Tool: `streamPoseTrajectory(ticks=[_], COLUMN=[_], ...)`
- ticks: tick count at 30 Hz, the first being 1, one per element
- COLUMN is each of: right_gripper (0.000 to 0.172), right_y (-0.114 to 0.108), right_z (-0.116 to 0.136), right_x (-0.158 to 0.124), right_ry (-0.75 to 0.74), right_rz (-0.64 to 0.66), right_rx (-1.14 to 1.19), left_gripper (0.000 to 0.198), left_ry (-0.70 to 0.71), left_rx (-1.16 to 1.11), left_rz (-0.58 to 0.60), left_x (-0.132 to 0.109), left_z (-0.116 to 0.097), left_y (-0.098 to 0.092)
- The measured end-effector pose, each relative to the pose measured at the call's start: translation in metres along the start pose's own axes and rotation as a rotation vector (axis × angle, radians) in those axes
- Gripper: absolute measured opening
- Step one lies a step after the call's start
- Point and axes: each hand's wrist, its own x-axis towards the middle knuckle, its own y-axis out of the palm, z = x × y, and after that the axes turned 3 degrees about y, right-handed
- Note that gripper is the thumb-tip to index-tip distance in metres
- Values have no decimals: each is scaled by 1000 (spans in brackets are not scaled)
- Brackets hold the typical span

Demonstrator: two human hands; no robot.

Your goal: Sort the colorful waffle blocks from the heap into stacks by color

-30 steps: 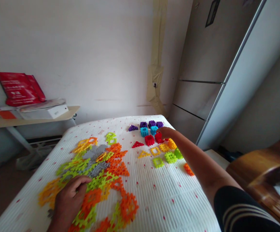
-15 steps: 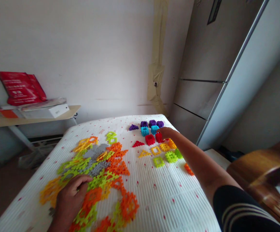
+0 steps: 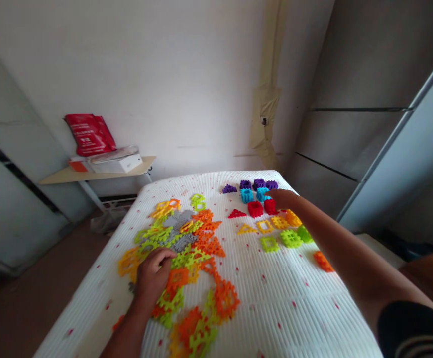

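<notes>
My right hand (image 3: 282, 200) reaches over the far right of the table, its fingertips closed on the edge of a light blue toothed block stack (image 3: 263, 194). A second light blue toothed block (image 3: 247, 195) stands just left of it, and red toothed blocks (image 3: 255, 209) sit in front. My left hand (image 3: 155, 271) rests at the near left edge of a loose pile of toothed plastic pieces, beside an orange piece (image 3: 177, 278) and a grey piece (image 3: 185, 242). Its fingers are curled in, and whatever lies under them is hidden.
Purple pieces (image 3: 259, 184) line the back. Yellow pieces (image 3: 265, 226) and green pieces (image 3: 291, 238) form rows nearer me, with an orange piece (image 3: 323, 261) by the right edge. A side table (image 3: 147, 164) holds boxes and a red bag (image 3: 89, 135). A fridge (image 3: 354, 134) stands right.
The view has swung left, so everything appears shifted to the right. My right hand stays at the light blue stack, and my left hand stays by the pile, fingers still curled.
</notes>
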Motion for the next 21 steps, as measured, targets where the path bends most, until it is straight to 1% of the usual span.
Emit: streamPoseTrajectory(ticks=[3,5,6,8,10,13,15,16,19,21], right_gripper=[65,62,59,53,46,28,20,18,18,20], right_y=[-12,-15,-14,-5,10,36,50,55,67,73], right_z=[19,40,53,82,110,142,154,158,163,164], right_x=[-20,-42,-54,-79,-101,-121,-126,-127,-126,-125], right_ry=[-56,-140,-196,-305,-408,-498,-532,-546,-557,-550], right_rz=[-26,-66,-60,-36,-11,-1,-23,-40,-100,-132], right_rx=[-8,24,51,104,136,147,135,128,120,127], left_gripper=[18,18,18,19,21,24,26,27,33,35], left_ry=[-2,-4,-6,-9,-9,2,0,-8,-41,-58], left_rx=[1,-1,-2,-2,7,66,140,183,314,371], left_rz=[8,20,25,33,48,121,204,249,371,411], left_x=[-1,-2,-2,-2,-1,3,7,9,20,28], left_z=[0,1,2,2,0,-8,-14,-16,-17,-14], left_y=[0,1,2,3,3,1,1,1,3,7])
